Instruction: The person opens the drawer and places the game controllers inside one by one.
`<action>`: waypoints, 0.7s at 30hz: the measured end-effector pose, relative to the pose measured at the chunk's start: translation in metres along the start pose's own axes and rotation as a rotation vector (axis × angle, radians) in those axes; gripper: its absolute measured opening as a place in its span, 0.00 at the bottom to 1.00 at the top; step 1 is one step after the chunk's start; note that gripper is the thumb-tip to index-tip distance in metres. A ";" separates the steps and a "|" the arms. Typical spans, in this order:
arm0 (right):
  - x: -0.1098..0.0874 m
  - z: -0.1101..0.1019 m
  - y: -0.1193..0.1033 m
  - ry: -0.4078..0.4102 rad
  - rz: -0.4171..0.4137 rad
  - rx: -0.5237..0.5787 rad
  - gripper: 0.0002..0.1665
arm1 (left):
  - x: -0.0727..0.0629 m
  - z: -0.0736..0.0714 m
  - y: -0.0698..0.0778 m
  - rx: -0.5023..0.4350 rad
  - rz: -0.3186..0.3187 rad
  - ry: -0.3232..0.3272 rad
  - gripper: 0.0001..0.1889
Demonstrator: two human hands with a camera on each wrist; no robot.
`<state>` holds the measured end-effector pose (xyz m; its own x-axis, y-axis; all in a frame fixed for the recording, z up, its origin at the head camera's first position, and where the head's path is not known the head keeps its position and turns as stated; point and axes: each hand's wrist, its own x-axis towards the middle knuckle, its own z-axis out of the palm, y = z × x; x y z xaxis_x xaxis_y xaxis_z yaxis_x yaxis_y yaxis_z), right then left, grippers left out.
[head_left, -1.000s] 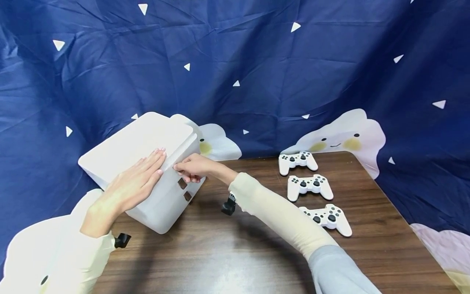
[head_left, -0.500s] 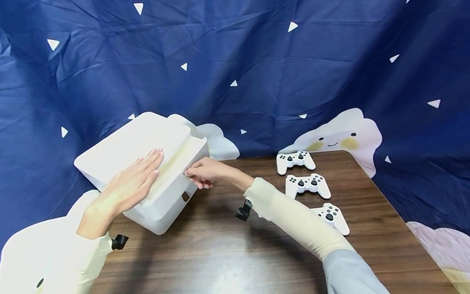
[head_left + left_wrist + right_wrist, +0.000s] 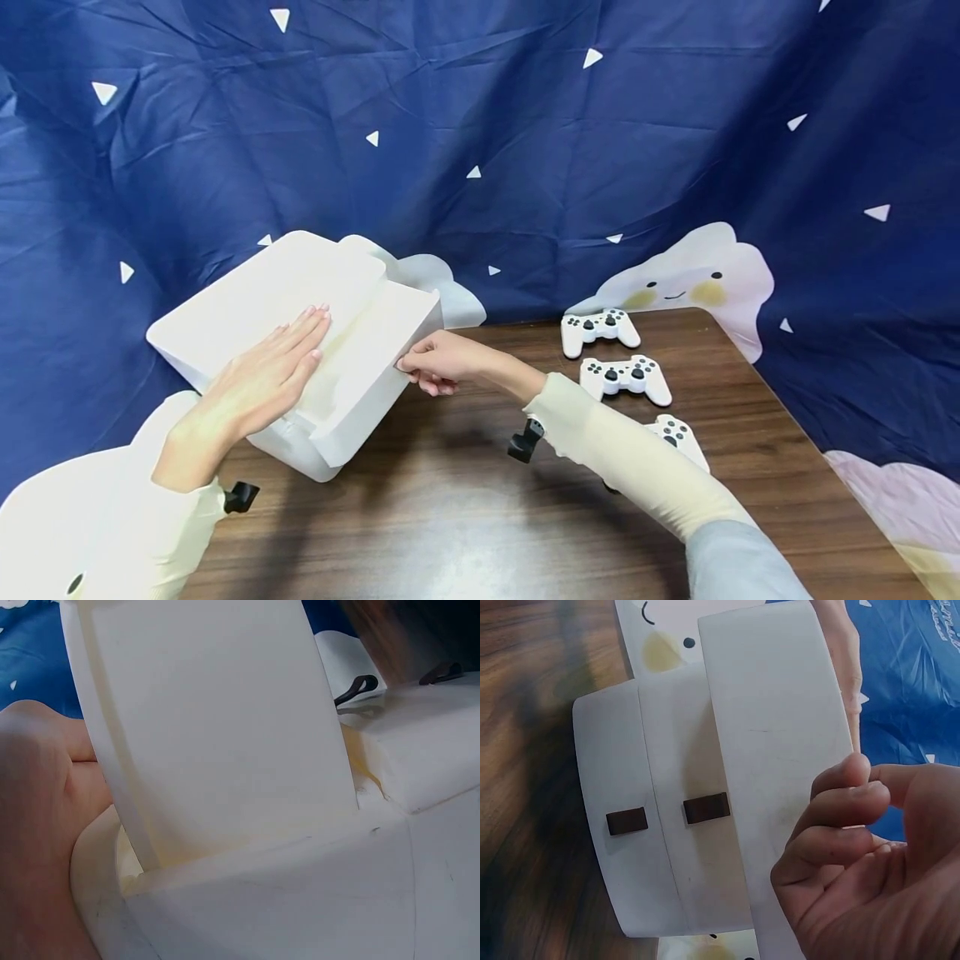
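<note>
A white drawer cabinet (image 3: 292,275) stands at the left of the table, its top drawer (image 3: 375,396) partly pulled out. My left hand (image 3: 258,379) lies flat on the cabinet's top, fingers straight. At the drawer's front, my right hand (image 3: 444,362) pinches the middle of the edge between thumb and curled fingers, which hide the handle there. The left wrist view looks onto the white inside of the drawer (image 3: 217,727). In the right wrist view, the lower drawers (image 3: 686,892) stay flush, with brown pull tabs (image 3: 706,808).
Three white game controllers lie in a column at the right: a far one (image 3: 600,332), a middle one (image 3: 626,379) and a near one (image 3: 681,437) partly behind the right sleeve. The brown wooden table (image 3: 450,517) ends at a blue patterned cloth (image 3: 525,167).
My right hand has drawn the top drawer outward, toward the right and nearer. My left hand has stayed on the cabinet top. The right forearm now covers more of the near controller.
</note>
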<state>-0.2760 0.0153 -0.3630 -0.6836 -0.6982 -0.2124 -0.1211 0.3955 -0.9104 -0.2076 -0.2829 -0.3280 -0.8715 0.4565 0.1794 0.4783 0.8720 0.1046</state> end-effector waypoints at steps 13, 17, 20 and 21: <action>-0.022 -0.001 0.013 -0.004 0.022 0.027 0.19 | -0.002 0.000 -0.001 0.010 -0.004 -0.003 0.31; -0.026 -0.001 0.017 0.004 0.030 0.054 0.20 | -0.002 0.000 -0.001 0.011 0.003 0.002 0.31; -0.030 -0.003 0.018 0.012 0.028 0.044 0.20 | -0.001 0.001 -0.001 0.013 0.006 0.009 0.31; -0.032 -0.004 0.018 0.012 0.024 0.042 0.20 | -0.001 0.001 -0.001 0.013 0.007 0.010 0.31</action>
<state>-0.2592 0.0467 -0.3708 -0.6946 -0.6814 -0.2307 -0.0745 0.3871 -0.9190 -0.2074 -0.2844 -0.3292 -0.8671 0.4606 0.1899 0.4826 0.8711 0.0908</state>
